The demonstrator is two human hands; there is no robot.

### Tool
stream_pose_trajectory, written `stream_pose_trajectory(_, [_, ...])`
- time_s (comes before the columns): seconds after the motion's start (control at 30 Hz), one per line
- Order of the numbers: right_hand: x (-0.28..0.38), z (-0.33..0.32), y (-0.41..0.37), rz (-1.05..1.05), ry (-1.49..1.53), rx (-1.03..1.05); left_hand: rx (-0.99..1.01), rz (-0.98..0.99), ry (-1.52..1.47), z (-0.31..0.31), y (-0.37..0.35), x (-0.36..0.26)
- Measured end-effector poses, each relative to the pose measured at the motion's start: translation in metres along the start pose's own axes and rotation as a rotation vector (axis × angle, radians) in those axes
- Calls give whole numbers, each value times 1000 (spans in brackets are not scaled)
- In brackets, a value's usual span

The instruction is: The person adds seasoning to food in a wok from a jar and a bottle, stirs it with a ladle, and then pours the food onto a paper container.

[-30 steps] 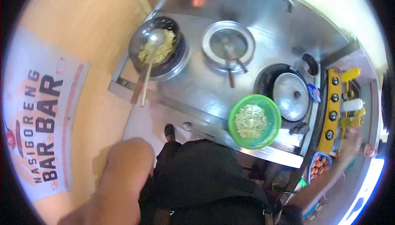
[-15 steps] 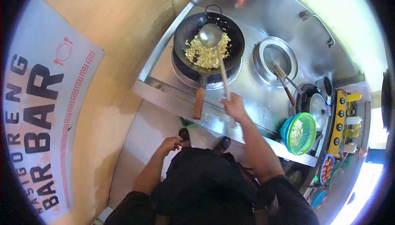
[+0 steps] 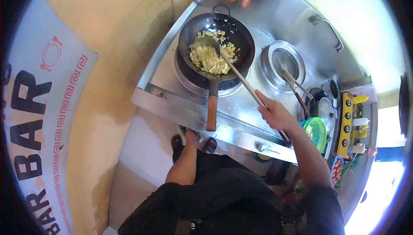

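Observation:
A black wok (image 3: 243, 35) with a wooden handle (image 3: 211, 112) sits on a round burner at the back left of the steel counter. Chopped, yellowish food (image 3: 215, 63) lies in it. My right hand (image 3: 275, 113) is wrapped round the long shaft of a ladle (image 3: 245, 84), whose bowl is tilted among the food, blurred by motion. Below the counter's front edge, near the wok handle, is my left hand (image 3: 192, 136); it touches neither wok nor ladle, and its fingers are too small and blurred to make out.
A round metal basin (image 3: 266, 63) right of the wok holds a brush (image 3: 289, 78) and another utensil. Farther right are a green basket (image 3: 319, 134), a lidded pot (image 3: 323, 110), squeeze bottles (image 3: 360, 99) and eggs (image 3: 337, 171). A wall (image 3: 116, 63) bounds the left side.
The ladle has turned over and moved left and down into the food. My right hand has moved right, and my left hand has moved up and right toward the counter's edge. The view has shifted.

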State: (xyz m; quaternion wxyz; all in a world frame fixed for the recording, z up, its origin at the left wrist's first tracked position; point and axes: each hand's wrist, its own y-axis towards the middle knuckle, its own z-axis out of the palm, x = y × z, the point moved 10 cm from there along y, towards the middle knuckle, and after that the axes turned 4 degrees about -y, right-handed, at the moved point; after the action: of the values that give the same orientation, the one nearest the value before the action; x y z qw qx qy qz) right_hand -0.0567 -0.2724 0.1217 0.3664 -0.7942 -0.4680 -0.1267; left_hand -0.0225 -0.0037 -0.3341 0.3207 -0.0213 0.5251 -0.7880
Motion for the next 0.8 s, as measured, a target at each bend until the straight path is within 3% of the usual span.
stream_pose_trajectory(0.03, [14, -4, -13, -165, -302, -93, -11, -55, -53, 0, -7, -11])
stream_pose_trajectory(0.07, [22, -1, -19, -162, -293, -99, -21, -110, -102, -1, -13, -24])
stream_pose_trajectory(0.13, [15, 8, -24, 126, -700, -17, -38, -217, -189, 1, -26, -56])
stream_pose_trajectory(0.17, [19, 12, -13, 132, -684, -22, -50, -273, -230, 2, -34, -67])
stream_pose_trajectory(0.2, [21, 9, 4, 127, -628, -84, 162, -326, -186, 17, -47, -71])
stream_pose_trajectory(0.3, [31, 25, 48, 134, -514, -154, -19, -278, -66, 7, -68, -76])
stream_pose_trajectory(0.37, [49, 25, 38, 137, -448, -177, 232, -473, 168, 32, -106, -64])
stream_pose_trajectory(0.43, [69, 34, -16, 171, -671, 1, 277, -668, 406, 96, -185, -64])
stream_pose_trajectory(0.5, [36, 34, -32, 261, -791, -13, 500, -770, 353, 179, -221, -58])
stream_pose_trajectory(0.57, [28, 29, -10, 247, -621, -150, 560, -599, 349, 241, -210, -58])
stream_pose_trajectory(0.6, [29, 32, 3, 247, -616, -157, 563, -595, 358, 241, -213, -45])
stream_pose_trajectory(0.67, [41, 22, 26, 217, -496, -212, 537, -200, 751, 243, -199, -49])
stream_pose_trajectory(0.8, [51, 14, 10, 95, -377, -398, 535, -299, 584, 244, -258, -72])
